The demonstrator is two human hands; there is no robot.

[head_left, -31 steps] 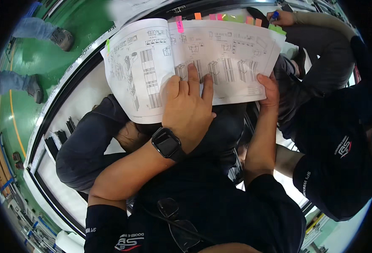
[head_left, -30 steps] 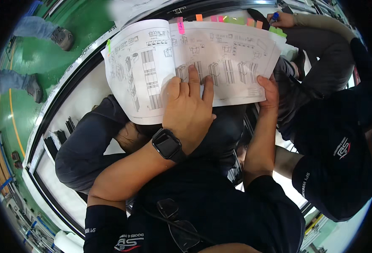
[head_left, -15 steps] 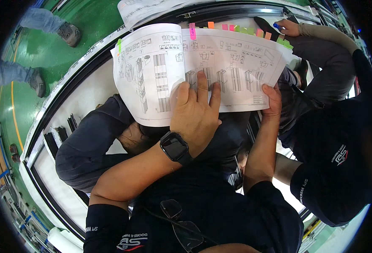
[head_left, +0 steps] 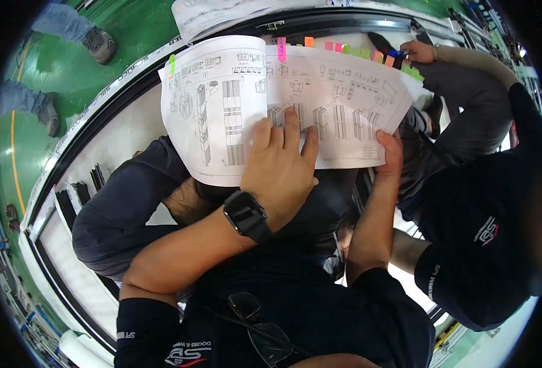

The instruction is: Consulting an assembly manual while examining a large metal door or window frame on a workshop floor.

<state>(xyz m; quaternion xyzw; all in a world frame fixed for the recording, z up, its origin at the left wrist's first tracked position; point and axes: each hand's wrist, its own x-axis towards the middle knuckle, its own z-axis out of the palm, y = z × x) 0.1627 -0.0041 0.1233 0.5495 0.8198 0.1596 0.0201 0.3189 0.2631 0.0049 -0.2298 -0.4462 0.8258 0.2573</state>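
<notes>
A stapled or bound booklet of technical drawings (head_left: 338,144) lies open over my lap, with colored index tabs along its top edge. My left hand (head_left: 280,159), a black smartwatch on its wrist, rests on the page near the fold. Its fingers are spread, and one fingertip touches a profile drawing. At the booklet's lower right corner my right hand (head_left: 390,153) grips the paper, thumb on top and the other fingers hidden underneath.
A co-worker sits close on my right; that person's hand (head_left: 419,53) holds a blue pen. A dark metal frame (head_left: 130,80) surrounds us. More printed sheets (head_left: 216,18) lie beyond the booklet. Another person's shoes (head_left: 99,46) stand on the green floor at far left.
The view has shifted slightly. My left hand stays on nearly the same drawing and my right hand keeps its hold on the corner. The co-worker's pen hand has lowered a little.
</notes>
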